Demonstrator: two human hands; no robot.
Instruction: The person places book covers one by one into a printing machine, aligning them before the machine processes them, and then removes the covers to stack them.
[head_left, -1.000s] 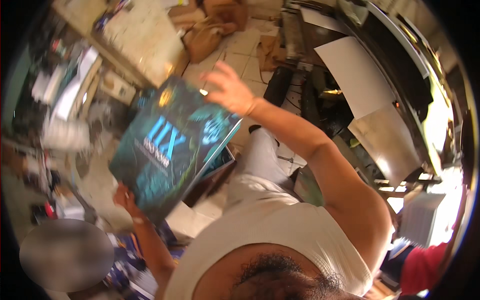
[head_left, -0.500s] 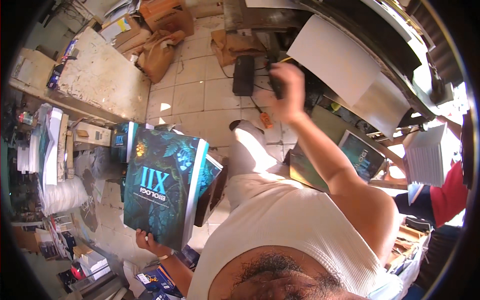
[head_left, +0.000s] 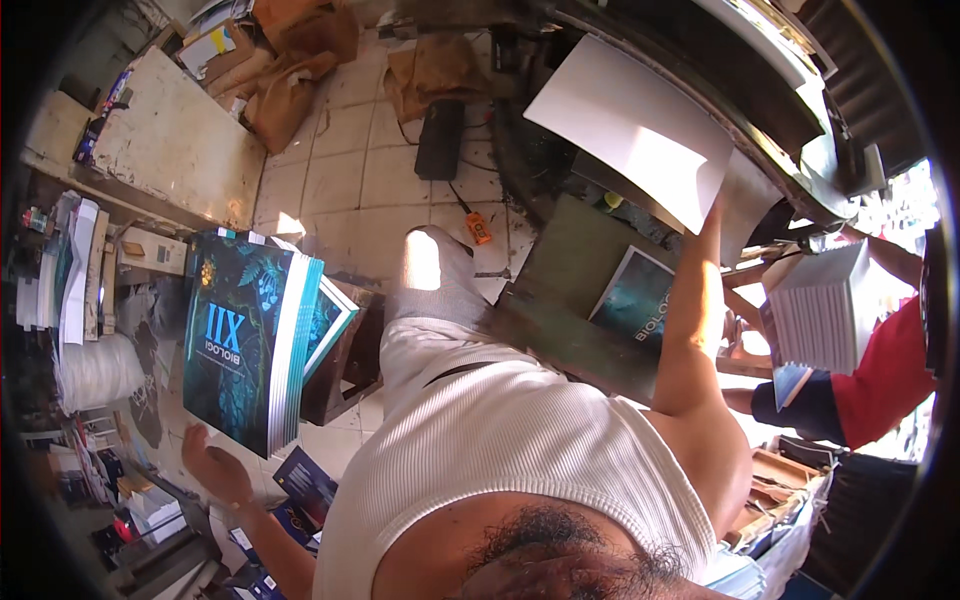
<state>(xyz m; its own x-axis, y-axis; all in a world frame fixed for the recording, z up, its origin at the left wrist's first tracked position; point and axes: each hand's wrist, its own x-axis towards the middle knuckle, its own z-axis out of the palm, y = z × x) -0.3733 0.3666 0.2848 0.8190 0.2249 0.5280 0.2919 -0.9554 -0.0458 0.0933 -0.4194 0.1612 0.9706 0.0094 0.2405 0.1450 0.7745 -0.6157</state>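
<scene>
A: Left grip?
B: Our left hand (head_left: 215, 470) is loose, fingers uncurled, holding nothing, just beside the stack of teal-covered books (head_left: 232, 345).
A: Right?
B: We can't tell; our right hand (head_left: 716, 212) is mostly hidden at the white sheet (head_left: 610, 115).

Teal book (head_left: 630, 298) on green surface (head_left: 557, 268)

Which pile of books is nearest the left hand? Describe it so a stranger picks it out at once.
Start at the white ribbed top, lower middle, and go up and left. Just beyond the left hand is the stack of dark teal books, big blue lettering on its cover. Unlike the lone book on the green panel, it shows several white page edges side by side.
</scene>
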